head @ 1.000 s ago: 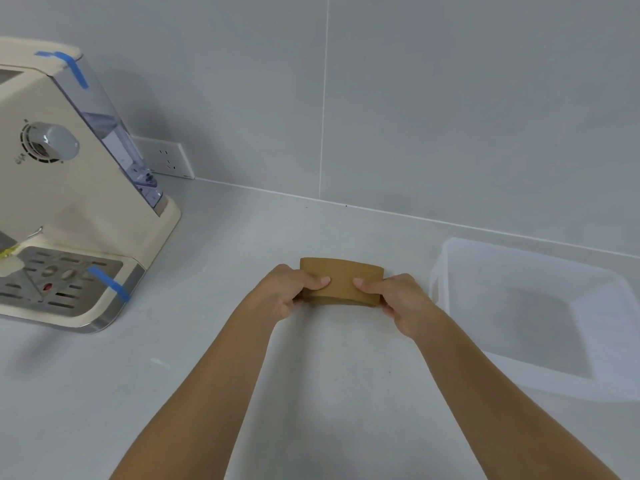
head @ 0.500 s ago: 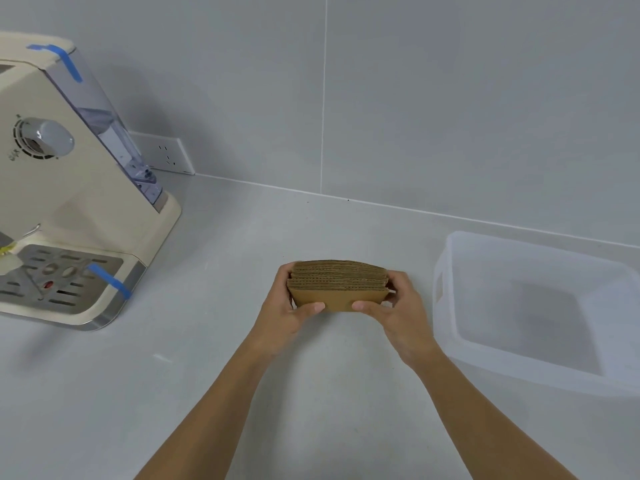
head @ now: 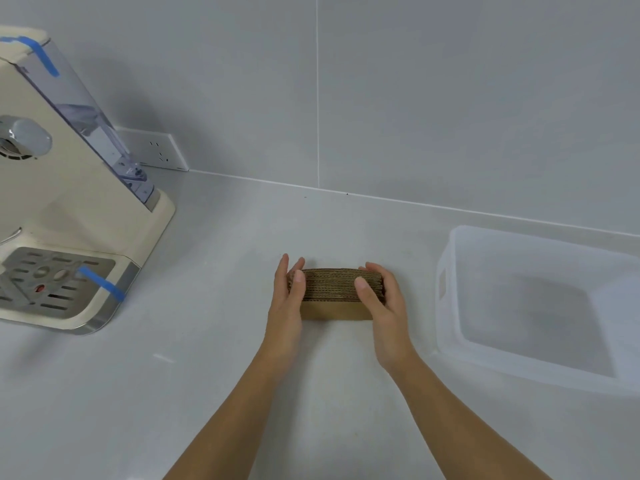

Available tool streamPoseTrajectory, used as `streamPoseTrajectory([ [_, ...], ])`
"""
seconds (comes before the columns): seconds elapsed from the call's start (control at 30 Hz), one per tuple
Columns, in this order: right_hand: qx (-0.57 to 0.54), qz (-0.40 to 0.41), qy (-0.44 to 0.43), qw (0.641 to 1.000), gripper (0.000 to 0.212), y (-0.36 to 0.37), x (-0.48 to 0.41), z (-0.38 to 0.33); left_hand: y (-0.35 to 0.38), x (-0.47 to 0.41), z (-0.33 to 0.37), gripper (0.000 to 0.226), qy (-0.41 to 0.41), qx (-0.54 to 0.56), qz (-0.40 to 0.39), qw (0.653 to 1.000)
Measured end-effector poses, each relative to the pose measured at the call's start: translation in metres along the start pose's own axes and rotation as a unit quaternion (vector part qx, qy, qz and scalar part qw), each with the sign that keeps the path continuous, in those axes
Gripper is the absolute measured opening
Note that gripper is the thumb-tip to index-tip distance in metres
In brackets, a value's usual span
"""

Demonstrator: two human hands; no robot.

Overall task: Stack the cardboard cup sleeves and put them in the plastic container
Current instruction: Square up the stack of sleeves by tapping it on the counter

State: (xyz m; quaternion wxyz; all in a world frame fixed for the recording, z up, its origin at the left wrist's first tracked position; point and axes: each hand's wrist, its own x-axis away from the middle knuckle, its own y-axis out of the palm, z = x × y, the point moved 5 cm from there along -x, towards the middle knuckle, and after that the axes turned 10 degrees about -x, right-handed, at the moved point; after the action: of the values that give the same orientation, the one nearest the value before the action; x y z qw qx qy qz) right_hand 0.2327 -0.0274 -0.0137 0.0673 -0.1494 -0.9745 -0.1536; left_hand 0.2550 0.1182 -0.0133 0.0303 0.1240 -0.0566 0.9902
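Observation:
A stack of brown cardboard cup sleeves [head: 334,292] stands on edge on the grey counter, its corrugated edges facing up. My left hand [head: 286,299] presses flat against the stack's left end, fingers straight. My right hand [head: 379,303] cups the right end, thumb on top and fingers behind. The clear plastic container [head: 446,299] stands to the right of my right hand, with nothing seen inside it.
A cream coffee machine [head: 69,209] with blue tape strips and a metal drip tray fills the left side. A wall socket [head: 156,152] sits behind it. The grey wall rises close behind the counter [head: 207,375].
The stack has been tipped from lying flat in both hands to standing on edge on the counter. My left hand's fingers have straightened against its end.

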Motion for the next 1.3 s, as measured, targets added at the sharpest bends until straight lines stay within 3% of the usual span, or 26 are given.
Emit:
streamPoseTrajectory([
  [0.07, -0.021, 0.056, -0.017, 0.998, 0.01, 0.003, -0.004, -0.002, 0.006, 0.001, 0.003, 0.045, -0.028, 0.021, 0.06, 0.998],
  [0.17, -0.03, 0.13, -0.03, 0.991, 0.02, 0.005, -0.009, -0.003, 0.012, 0.004, 0.008, 0.029, -0.027, 0.04, 0.127, 0.991],
  [0.3, -0.054, 0.144, -0.056, 0.986, 0.02, 0.001, -0.01, -0.011, 0.009, 0.007, 0.021, 0.023, 0.046, 0.043, 0.179, 0.982],
  [0.5, -0.003, 0.1, -0.046, 0.994, 0.016, -0.002, -0.005, 0.001, 0.01, 0.006, 0.004, 0.022, 0.025, 0.048, 0.15, 0.987],
  [0.67, -0.025, 0.12, -0.047, 0.991, 0.018, 0.002, -0.007, -0.003, 0.009, 0.0, 0.004, 0.024, 0.015, 0.042, 0.127, 0.991],
  [0.83, -0.05, 0.112, -0.077, 0.989, 0.025, 0.0, 0.002, -0.01, 0.006, 0.009, 0.016, 0.03, 0.081, 0.007, 0.162, 0.983],
  [1.0, -0.025, 0.117, -0.033, 0.992, 0.025, -0.002, -0.003, 0.002, 0.011, 0.004, 0.002, 0.026, 0.037, 0.023, 0.172, 0.984],
  [1.3, -0.007, 0.088, -0.051, 0.995, 0.027, -0.007, 0.004, 0.003, 0.011, 0.009, -0.002, 0.026, 0.041, -0.004, 0.168, 0.985],
])
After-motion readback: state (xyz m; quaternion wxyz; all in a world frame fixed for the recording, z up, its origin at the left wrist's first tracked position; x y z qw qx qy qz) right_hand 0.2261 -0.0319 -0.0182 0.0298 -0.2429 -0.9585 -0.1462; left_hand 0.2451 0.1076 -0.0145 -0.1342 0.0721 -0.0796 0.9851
